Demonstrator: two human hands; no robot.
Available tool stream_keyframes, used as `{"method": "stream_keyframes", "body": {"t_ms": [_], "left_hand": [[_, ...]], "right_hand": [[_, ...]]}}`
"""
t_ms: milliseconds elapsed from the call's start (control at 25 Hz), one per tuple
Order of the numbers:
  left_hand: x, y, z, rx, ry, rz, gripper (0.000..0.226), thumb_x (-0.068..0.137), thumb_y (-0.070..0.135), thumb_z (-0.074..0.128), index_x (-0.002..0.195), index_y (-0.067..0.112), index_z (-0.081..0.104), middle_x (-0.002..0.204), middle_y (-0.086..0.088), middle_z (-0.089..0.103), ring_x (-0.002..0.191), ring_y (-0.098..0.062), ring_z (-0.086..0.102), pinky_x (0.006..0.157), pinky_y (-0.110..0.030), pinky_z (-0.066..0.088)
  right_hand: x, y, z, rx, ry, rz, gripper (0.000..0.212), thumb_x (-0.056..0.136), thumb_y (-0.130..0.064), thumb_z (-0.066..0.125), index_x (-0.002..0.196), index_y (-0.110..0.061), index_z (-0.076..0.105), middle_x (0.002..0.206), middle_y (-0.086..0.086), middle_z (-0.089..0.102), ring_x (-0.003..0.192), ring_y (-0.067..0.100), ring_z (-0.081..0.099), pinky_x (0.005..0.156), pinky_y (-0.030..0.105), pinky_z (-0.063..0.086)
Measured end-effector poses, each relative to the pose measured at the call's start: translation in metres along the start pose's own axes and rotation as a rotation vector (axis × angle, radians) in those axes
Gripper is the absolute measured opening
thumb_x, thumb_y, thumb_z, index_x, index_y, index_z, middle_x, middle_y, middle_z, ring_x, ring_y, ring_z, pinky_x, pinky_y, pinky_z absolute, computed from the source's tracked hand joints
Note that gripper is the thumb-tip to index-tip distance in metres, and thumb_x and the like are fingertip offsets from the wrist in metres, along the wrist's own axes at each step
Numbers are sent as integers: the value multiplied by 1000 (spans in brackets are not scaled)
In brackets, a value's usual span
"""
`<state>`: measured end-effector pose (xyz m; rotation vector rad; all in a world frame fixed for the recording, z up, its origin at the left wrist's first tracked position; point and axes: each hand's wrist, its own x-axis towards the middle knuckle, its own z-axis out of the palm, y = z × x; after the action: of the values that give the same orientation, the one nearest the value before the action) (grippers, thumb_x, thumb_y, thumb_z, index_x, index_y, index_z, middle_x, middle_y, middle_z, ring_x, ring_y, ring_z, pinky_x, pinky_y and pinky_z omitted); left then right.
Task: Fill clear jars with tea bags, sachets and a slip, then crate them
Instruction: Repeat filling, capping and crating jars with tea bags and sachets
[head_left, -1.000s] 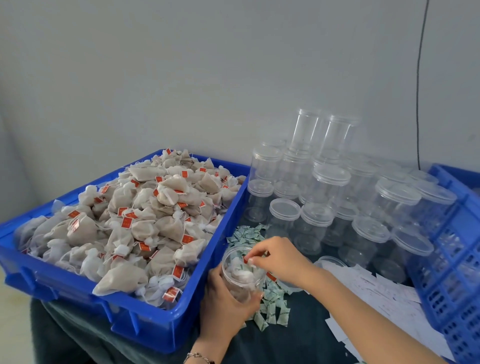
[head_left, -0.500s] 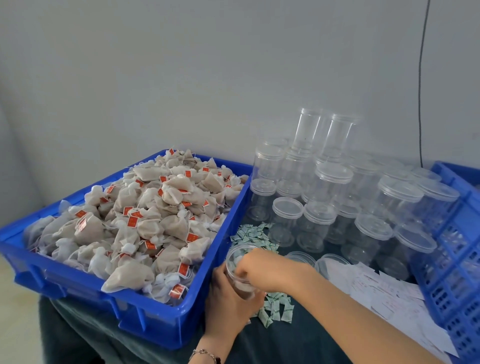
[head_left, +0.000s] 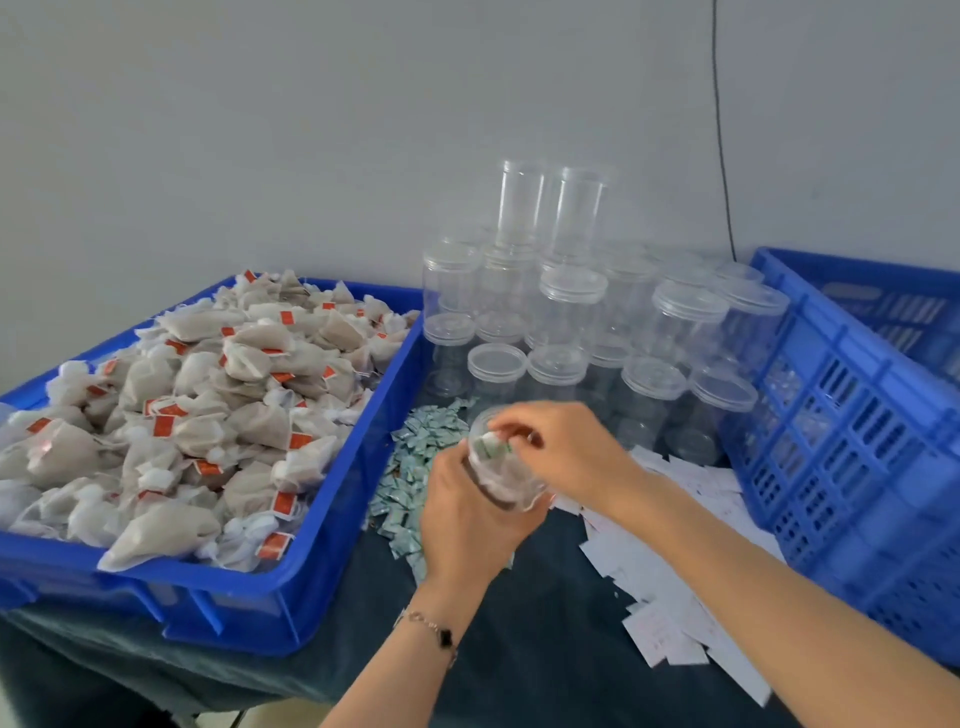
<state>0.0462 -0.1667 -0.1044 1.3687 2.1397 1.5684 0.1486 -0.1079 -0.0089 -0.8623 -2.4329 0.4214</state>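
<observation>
The left hand (head_left: 470, 525) gripped an open clear jar (head_left: 501, 470) from below and the near side, fingers curled round its wall, holding it tilted above the dark table cover (head_left: 519, 649); the jar already held pale tea bags, and a green sachet (head_left: 491, 448) showed at its mouth. The right hand (head_left: 569, 452) was over the jar's mouth, fingertips bent down at the rim by the sachet; whether they pinched it could not be told. A bracelet (head_left: 431, 629) sat on the left wrist.

Left of the hands stood a blue tray (head_left: 311, 587) heaped with tea bags (head_left: 208, 415) bearing red tags; between the tray and the jar a loose pile of sachets (head_left: 415, 467) lay on the cover, partly behind the left hand. Right of the hands white slips (head_left: 654, 597) were scattered over the cover, some under the right forearm. Behind the hands stood stacked empty jars (head_left: 571, 322) with lids, against the grey wall (head_left: 260, 130); two taller ones topped the stack. A blue crate (head_left: 852, 431) with slotted walls stood at the right, just beside the jars and slips; a thin black cable (head_left: 721, 130) ran down the wall behind it.
</observation>
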Motion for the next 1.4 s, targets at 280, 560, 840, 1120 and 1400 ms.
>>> {"method": "stream_keyframes", "body": {"t_ms": [280, 560, 840, 1120, 1400], "left_hand": [[-52, 18, 53, -74, -277, -16, 91, 48, 69, 75, 119, 24, 41, 107, 15, 50, 97, -6, 54, 73, -20, 46], [-54, 2, 61, -30, -299, 8, 94, 52, 55, 85, 126, 16, 42, 111, 11, 41, 113, -13, 51, 82, -21, 42], [-54, 2, 61, -37, -301, 7, 97, 51, 60, 82, 127, 17, 41, 112, 12, 41, 113, -12, 51, 82, -19, 41], [-47, -12, 43, 21, -288, 3, 93, 51, 59, 80, 123, 17, 40, 108, 11, 45, 106, -12, 54, 76, -21, 43], [-47, -12, 41, 30, -295, -12, 91, 54, 56, 82, 123, 17, 38, 112, 11, 45, 107, -12, 53, 79, -28, 49]], "right_hand": [[-55, 99, -29, -234, 66, 429, 24, 86, -3, 58, 104, -13, 71, 106, 4, 68, 94, 19, 63, 84, 30, 49], [-105, 128, 18, -303, -459, 379, 22, 86, -28, 62, 107, -24, 67, 111, -5, 65, 103, 16, 58, 86, 30, 47], [-105, 131, 27, -452, -448, 318, 33, 90, -33, 57, 121, -23, 60, 127, -4, 53, 111, 19, 47, 88, 33, 40], [-86, 130, 26, -271, -564, 497, 53, 81, -15, 65, 128, -29, 45, 124, -3, 43, 117, 20, 36, 88, 32, 32], [-80, 129, 15, -155, -467, 506, 12, 87, -17, 57, 97, -19, 64, 103, 1, 63, 94, 18, 58, 76, 27, 46]]}}
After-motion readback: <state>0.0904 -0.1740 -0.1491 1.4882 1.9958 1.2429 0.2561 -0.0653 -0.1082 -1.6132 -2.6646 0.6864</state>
